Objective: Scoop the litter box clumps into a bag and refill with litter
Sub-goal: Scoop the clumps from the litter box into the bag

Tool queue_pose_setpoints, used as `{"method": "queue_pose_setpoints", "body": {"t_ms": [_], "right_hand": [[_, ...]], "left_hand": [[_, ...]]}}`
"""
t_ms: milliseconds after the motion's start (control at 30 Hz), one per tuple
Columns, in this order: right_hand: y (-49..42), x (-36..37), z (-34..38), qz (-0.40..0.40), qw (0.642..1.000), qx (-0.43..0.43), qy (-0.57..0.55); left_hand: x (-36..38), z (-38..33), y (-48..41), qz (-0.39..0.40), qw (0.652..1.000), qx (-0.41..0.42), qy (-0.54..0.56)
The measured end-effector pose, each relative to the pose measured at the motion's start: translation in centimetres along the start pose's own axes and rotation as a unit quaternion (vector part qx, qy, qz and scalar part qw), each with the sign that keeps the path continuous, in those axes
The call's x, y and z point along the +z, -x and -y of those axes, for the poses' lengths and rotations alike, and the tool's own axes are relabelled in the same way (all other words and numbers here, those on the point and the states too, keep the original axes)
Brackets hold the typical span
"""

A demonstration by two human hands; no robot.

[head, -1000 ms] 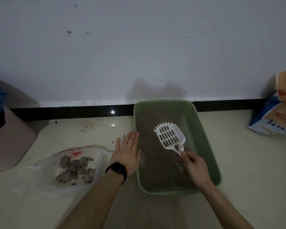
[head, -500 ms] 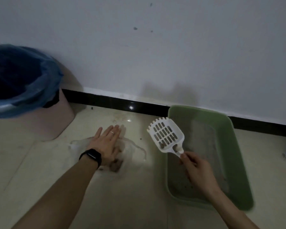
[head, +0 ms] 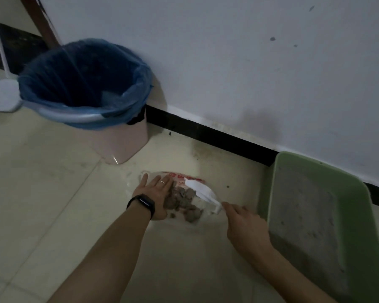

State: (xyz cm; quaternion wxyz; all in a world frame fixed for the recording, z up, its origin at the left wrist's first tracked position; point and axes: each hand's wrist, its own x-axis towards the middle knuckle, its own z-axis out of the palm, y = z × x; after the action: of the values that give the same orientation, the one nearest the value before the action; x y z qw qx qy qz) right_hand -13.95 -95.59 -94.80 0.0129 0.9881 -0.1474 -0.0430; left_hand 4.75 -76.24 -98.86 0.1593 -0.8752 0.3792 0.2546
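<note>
Swinging left, we had carried the scoop from the litter box to over the bag of clumps. Our right hand gripped its handle; our left hand lay flat, pinning the bag. We judged this the dumping step; next called for shaking the scoop empty.

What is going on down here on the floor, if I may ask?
A person is cleaning up after a cat. The right hand holds a white scoop over a clear plastic bag on the floor, where grey clumps already lie. The left hand lies flat on the bag's left side. The green litter box sits to the right by the wall, litter inside it.
</note>
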Motion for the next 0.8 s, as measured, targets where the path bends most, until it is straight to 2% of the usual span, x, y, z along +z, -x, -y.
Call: {"method": "queue_pose_setpoints", "body": {"t_ms": [167,333,367,467,533,600,667,733,800], "right_hand": [[-0.4,-0.4,0.0,-0.002,1.0,0.018,-0.017],[-0.2,-2.6,-1.0,0.032,0.982,0.088,-0.163],[0.1,-3.4,-1.5,0.044,0.964,0.12,-0.235],[1.9,-5.7,-4.4,0.044,0.857,0.215,-0.466],[3.8,-6.7,-7.3,0.027,0.82,0.268,-0.506],[6.1,-7.3,-10.5,0.003,0.813,0.32,-0.486],[8.8,-7.1,-14.2,-0.009,0.827,0.375,-0.42],[11.6,-6.9,-17.8,0.037,0.86,0.407,-0.305],[14.0,-6.9,-20.6,0.108,0.877,0.416,-0.216]], "left_hand": [[0.5,0.3,0.0,-0.009,1.0,-0.001,0.011],[0.1,-0.1,-0.4,-0.06,0.997,0.0,0.045],[-0.2,-0.4,-0.5,-0.064,0.997,0.003,0.05],[-1.3,-1.9,-1.2,-0.075,0.994,0.012,0.077],[-2.2,-3.7,-1.9,-0.089,0.99,0.023,0.105],[-3.2,-6.2,-2.6,-0.105,0.984,0.041,0.136],[-4.3,-9.5,-3.3,-0.116,0.978,0.071,0.159],[-5.4,-13.2,-3.9,-0.125,0.971,0.101,0.176],[-6.3,-16.8,-4.4,-0.129,0.966,0.127,0.184]]}}
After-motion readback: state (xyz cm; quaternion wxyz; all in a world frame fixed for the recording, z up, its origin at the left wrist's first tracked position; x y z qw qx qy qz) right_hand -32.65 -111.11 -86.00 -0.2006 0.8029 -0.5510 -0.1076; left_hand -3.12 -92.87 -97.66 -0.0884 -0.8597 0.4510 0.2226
